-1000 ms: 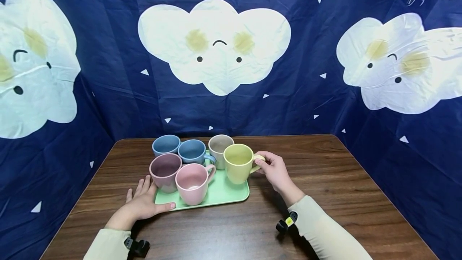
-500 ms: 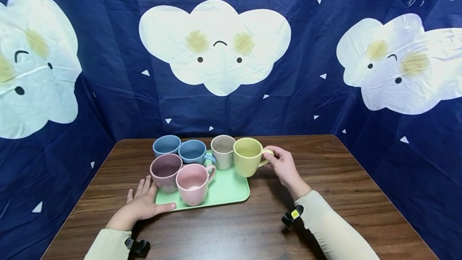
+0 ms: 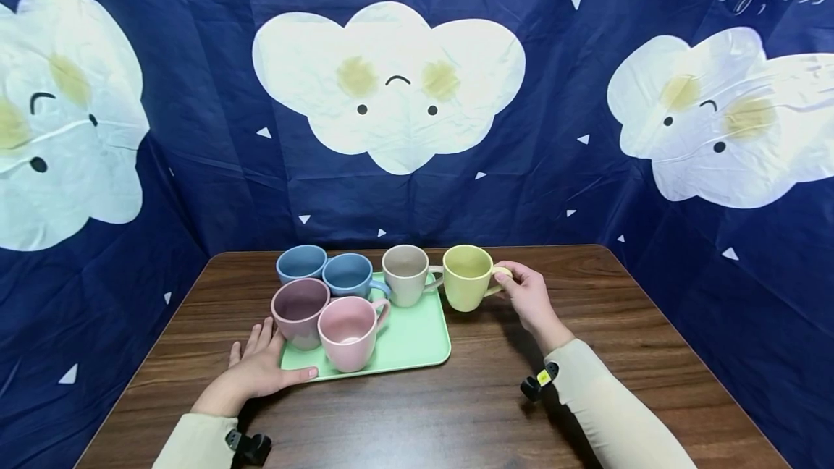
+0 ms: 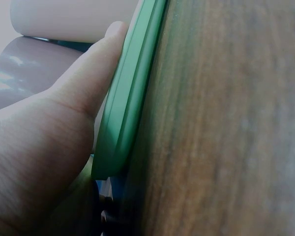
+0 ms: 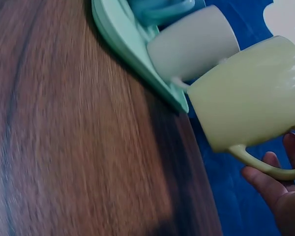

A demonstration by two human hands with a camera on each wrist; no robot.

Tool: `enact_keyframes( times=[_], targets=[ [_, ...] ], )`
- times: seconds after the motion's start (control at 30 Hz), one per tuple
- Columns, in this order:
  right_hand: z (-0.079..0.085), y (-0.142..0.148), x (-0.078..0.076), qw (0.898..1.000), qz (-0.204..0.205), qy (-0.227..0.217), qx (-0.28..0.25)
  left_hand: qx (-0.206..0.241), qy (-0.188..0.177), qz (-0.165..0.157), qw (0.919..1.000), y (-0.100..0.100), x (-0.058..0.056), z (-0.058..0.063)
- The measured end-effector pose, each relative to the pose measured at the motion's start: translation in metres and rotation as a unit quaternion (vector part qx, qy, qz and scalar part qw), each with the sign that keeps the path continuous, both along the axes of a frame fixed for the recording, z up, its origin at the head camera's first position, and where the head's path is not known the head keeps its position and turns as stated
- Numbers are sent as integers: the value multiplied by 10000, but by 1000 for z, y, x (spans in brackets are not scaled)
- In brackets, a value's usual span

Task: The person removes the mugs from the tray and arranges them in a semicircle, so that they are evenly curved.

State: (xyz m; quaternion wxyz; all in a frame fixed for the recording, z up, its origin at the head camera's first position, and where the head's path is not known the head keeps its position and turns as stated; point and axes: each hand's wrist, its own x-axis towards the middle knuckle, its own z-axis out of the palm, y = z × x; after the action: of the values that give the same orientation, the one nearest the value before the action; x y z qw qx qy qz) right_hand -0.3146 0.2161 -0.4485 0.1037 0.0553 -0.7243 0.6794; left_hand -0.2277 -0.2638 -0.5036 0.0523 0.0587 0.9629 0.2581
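At the left, a strip of the brown wood-grain worktop [image 3: 417, 425] lies between its left edge and the person's left hand [image 3: 257, 368], whose fingers are straight and spread, the thumb over the near rim of the light-green rectangular tray [image 3: 413, 335]. Just beyond those fingers stands a glossy purple round mug [image 3: 300, 313]; farther from the hand, near the worktop's far edge, are a blue round mug [image 3: 301, 263] and, to its right, a second blue round mug with a handle [image 3: 347, 275]. Right of the thumb is a pink round mug with a handle [image 3: 347, 335]. Bare tray continues right of it, below a grey-beige round mug [image 3: 405, 277] whose handle points toward the right hand [image 3: 531, 302]. That hand pinches the handle of a pale-yellow round mug [image 3: 466, 281], just left of its fingers, past the tray's right rim and seemingly raised off the worktop. Worktop stretches between the hands before the tray, and from the right hand to the right edge.

A second ago the yellow mug was over the tray, right of the pink one; the left hand, tray and other mugs have stayed.
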Motion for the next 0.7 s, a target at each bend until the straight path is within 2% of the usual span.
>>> enact_keyframes(
  times=[0.23, 0.4, 0.63, 0.7],
  targets=[
    [-7, 13, -5, 9998, -192, -32, 54, -10, 1, 24, 10000, 1, 1, 0],
    [-12, 21, -9, 9998, -136, -67, -142, 60, -102, 22, 9999, 2, 2, 4],
    [-16, 24, -11, 9999, -30, -29, -138, -80, -74, 52, 9999, -1, -1, -1],
    [-18, 25, -12, 9999, 4, -9, -140, -48, -88, 41, 9999, 0, -1, 2]
  ],
)
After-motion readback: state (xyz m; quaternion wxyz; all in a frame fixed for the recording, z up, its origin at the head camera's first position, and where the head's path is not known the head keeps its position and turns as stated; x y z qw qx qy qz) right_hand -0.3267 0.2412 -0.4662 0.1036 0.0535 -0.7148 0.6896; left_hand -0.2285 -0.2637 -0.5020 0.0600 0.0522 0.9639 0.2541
